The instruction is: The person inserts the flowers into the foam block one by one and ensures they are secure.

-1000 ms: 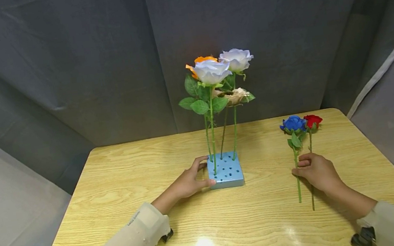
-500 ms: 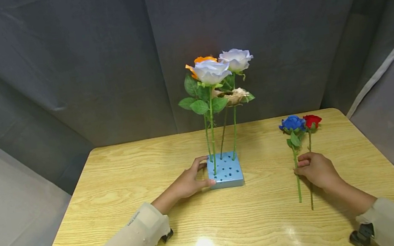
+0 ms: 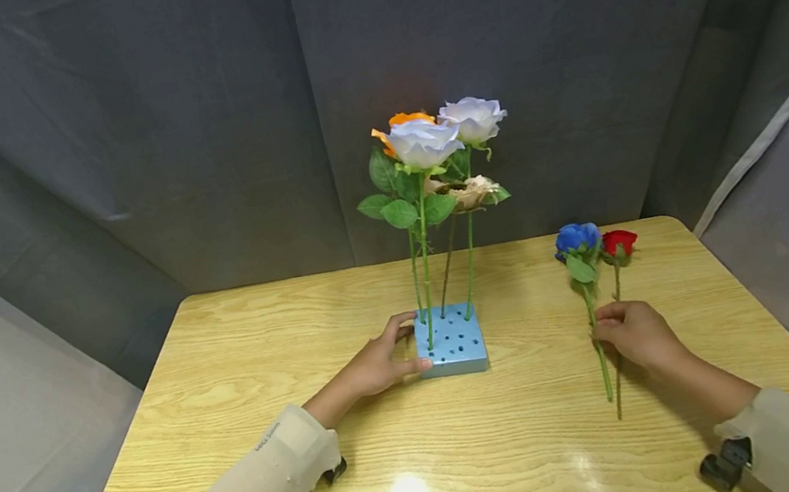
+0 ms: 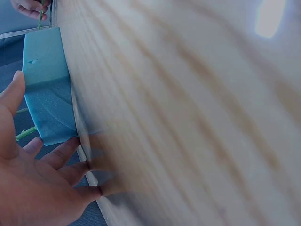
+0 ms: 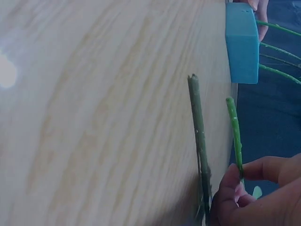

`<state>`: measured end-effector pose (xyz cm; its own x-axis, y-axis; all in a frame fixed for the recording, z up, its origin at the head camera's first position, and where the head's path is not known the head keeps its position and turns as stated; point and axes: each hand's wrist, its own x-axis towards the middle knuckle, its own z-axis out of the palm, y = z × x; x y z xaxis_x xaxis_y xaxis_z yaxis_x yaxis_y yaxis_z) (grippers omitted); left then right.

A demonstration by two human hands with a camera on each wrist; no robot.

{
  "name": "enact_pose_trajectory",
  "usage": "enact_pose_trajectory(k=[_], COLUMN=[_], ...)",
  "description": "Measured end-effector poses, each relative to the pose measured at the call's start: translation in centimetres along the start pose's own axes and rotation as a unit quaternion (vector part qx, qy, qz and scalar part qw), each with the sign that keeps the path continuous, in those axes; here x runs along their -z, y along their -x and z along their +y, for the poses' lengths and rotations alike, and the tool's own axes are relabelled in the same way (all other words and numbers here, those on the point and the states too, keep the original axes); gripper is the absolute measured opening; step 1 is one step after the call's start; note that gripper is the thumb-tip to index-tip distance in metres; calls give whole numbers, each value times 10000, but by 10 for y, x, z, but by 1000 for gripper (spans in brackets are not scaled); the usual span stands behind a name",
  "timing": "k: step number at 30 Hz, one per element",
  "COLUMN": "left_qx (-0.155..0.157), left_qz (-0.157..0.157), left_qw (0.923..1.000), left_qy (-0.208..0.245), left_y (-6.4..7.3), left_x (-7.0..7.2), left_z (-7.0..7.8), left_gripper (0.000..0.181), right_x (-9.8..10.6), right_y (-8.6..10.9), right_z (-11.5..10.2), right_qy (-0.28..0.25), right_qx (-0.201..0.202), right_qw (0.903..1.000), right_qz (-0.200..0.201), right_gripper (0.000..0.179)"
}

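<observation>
On the table, my left hand (image 3: 380,359) holds a light blue foam block (image 3: 460,364) at its left side, thumb by the near corner and fingers toward the far corner. The block's top has several holes. Standing in it are two white roses (image 3: 423,143), an orange flower (image 3: 410,118) partly hidden behind one, and a beige, dried-looking flower (image 3: 475,192). Over at the right, my right hand (image 3: 634,337) pinches the green stem (image 5: 234,132) of a blue rose (image 3: 577,239) between thumb and fingers. A red rose (image 3: 620,243) lies beside it, its brownish stem (image 5: 199,127) passing under the hand.
The wooden table (image 3: 263,332) has its far edge against a dark grey curtain (image 3: 235,134). Lighter cloth (image 3: 0,402) hangs at the left side. The upright flowers rise well above the block.
My right hand has taken the blue rose's stem; its bloom has risen slightly and its stem has tilted. The red rose has shifted a little left. My left hand stays at the block.
</observation>
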<state>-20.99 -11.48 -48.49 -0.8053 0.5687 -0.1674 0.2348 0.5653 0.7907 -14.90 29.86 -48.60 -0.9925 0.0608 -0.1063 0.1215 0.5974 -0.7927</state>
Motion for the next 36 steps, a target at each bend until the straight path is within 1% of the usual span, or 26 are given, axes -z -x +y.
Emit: enact_pose_trajectory(k=[7,10,16,21,28,36], left_qx=[-7,12,8,32,18,26], left_qz=[18,19,10,21,39,29], left_qw=[10000,10000,10000,10000,10000,10000], left_qy=[-2,-28,-27,-29,-46,-39], left_y=[-1,-1,-1,-1,-1,-1], left_x=[-1,0,0,-1,-1,0], left_z=[-2,-1,-1,-1,-3,-1], left_gripper=[89,88,88,88,88,88], right_x=[0,0,-3,-5,-6,-9], right_y=[0,1,3,5,7,9], right_z=[-3,-6,-13,-17,-23,-33], right_qy=[-296,-509,-1100,-1409,-1545,-1485], right_qx=[93,106,176,204,251,484], right_qw=[9995,9985,9935,9894,9873,9875], right_qz=[-100,-147,-240,-286,-275,-192], right_gripper=[42,44,43,43,40,38])
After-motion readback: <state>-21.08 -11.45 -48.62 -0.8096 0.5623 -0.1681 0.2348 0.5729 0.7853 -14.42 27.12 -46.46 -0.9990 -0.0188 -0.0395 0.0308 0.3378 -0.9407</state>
